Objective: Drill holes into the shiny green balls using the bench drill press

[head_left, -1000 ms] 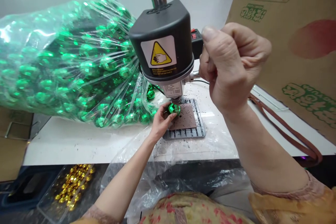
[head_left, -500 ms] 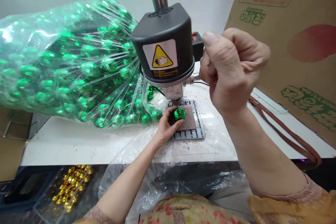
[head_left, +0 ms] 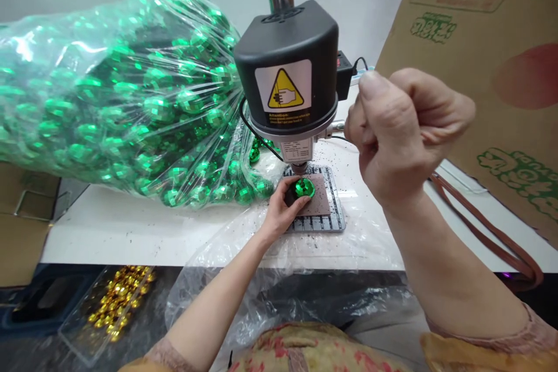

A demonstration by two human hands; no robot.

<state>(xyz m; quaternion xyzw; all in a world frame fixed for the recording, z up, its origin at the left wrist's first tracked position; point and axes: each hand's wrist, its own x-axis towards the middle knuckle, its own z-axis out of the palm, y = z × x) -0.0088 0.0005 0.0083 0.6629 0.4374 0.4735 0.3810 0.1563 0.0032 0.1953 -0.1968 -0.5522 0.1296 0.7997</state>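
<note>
A shiny green faceted ball (head_left: 304,188) rests on a pinkish square pad (head_left: 321,200) over a slotted metal base (head_left: 337,222). Fingers and thumb of my left hand (head_left: 283,206) curl around it from the left. Directly above stands a black drill-like machine (head_left: 288,64) with a yellow warning label; its lower tip is just over the ball. My right hand (head_left: 401,128) is closed in a fist at the machine's right side, wrapped round the end of a metal lever (head_left: 336,129), whose far part the fingers hide.
A big clear bag of green balls (head_left: 143,110) lies left of the machine. A cardboard box (head_left: 483,70) and brown strap (head_left: 483,232) are on the right. Gold balls (head_left: 122,296) sit in a clear bin at lower left. Plastic film (head_left: 218,279) drapes over the table edge (head_left: 108,244).
The whole view has shifted, so the machine and my right hand appear farther right. My left hand still holds the green ball on the pad, and my right hand remains closed at the lever.
</note>
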